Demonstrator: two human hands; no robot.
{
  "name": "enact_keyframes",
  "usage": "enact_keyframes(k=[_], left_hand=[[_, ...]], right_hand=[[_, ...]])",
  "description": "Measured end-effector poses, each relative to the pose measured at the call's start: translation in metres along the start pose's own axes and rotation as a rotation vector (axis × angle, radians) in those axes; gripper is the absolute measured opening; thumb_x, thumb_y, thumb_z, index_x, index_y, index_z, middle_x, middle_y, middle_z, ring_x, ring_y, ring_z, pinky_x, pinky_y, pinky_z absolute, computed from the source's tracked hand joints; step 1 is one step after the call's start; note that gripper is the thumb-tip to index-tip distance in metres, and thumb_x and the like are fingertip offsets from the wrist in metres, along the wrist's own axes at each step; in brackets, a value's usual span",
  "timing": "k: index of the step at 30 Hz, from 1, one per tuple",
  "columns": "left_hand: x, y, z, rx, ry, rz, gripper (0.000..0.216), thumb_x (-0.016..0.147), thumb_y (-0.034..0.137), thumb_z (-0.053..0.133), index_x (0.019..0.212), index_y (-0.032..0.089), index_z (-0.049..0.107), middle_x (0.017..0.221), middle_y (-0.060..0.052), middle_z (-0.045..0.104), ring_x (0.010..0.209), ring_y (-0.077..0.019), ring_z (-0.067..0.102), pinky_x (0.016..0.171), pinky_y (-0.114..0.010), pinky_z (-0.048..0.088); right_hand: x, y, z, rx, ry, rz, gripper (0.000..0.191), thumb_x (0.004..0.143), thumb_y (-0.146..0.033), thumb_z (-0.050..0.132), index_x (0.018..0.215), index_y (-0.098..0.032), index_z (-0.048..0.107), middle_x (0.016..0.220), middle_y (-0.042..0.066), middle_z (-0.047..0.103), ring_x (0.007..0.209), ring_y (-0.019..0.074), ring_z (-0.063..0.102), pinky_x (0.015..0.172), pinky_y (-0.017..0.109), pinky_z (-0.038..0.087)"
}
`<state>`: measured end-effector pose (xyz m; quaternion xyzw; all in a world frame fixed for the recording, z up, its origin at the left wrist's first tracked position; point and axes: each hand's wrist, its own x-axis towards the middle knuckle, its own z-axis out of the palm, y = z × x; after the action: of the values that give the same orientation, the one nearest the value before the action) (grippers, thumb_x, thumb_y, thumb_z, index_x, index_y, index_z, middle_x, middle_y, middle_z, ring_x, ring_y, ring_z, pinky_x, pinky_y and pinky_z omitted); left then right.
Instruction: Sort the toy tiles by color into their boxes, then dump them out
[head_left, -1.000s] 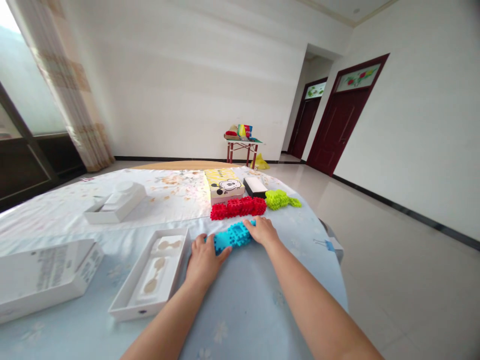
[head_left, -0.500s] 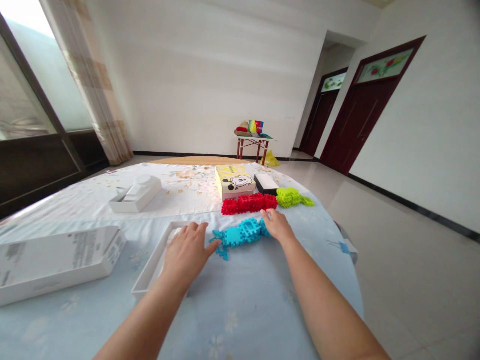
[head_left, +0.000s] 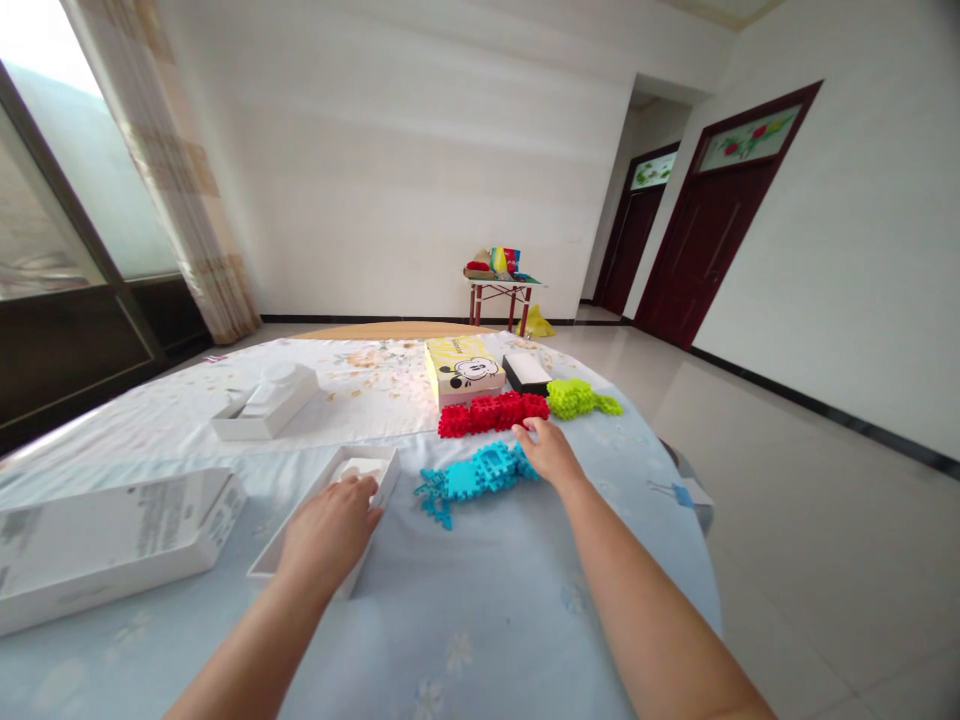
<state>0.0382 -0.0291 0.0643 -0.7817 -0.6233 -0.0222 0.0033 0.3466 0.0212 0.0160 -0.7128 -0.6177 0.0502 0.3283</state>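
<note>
The blue blocks (head_left: 472, 477) lay on the pale cloth (head_left: 480, 650), joined into one bumpy length. At their three o'clock end was the right hand (head_left: 553, 452), its fingers loosely bent over that tip — whether they gripped it could not be told. At nine o'clock from the blocks, the left hand (head_left: 330, 525) reached over an open white box (head_left: 388, 474), its fingers curled downward; their tips were partly hidden, so their hold could not be told either. Red blocks (head_left: 495, 412) lay just beyond the blue ones, toward twelve, and green blocks (head_left: 576, 398) at two. Behind the red stood a yellow box (head_left: 465, 372) at twelve and a black-and-white box (head_left: 527, 373) at one. Farther out at nine — past the left hand — lay a printed white box (head_left: 112, 540).
</note>
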Motion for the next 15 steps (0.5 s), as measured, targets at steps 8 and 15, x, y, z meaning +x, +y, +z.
enact_keyframes(k=[8,15], left_hand=[[0.005,-0.013,0.01,-0.057,0.195,-0.03,0.029,0.085,0.023,0.039,0.101,0.021,0.063,0.101,-0.007,0.065,0.096,-0.024,0.057,0.08,-0.034,0.041],[0.006,-0.017,0.013,-0.08,0.311,0.019,0.027,0.087,0.026,0.039,0.095,0.025,0.065,0.098,-0.004,0.064,0.097,-0.023,0.053,0.081,-0.035,0.038]], right_hand=[[-0.001,-0.002,-0.001,-0.002,-0.025,-0.01,0.04,0.086,-0.044,0.046,0.11,-0.015,0.06,0.111,0.012,0.063,0.107,0.0234,0.054,0.092,0.033,0.039],[0.0,0.002,0.002,0.016,-0.006,-0.033,0.04,0.085,-0.044,0.047,0.11,-0.015,0.06,0.111,0.012,0.063,0.106,0.024,0.056,0.092,0.034,0.04]])
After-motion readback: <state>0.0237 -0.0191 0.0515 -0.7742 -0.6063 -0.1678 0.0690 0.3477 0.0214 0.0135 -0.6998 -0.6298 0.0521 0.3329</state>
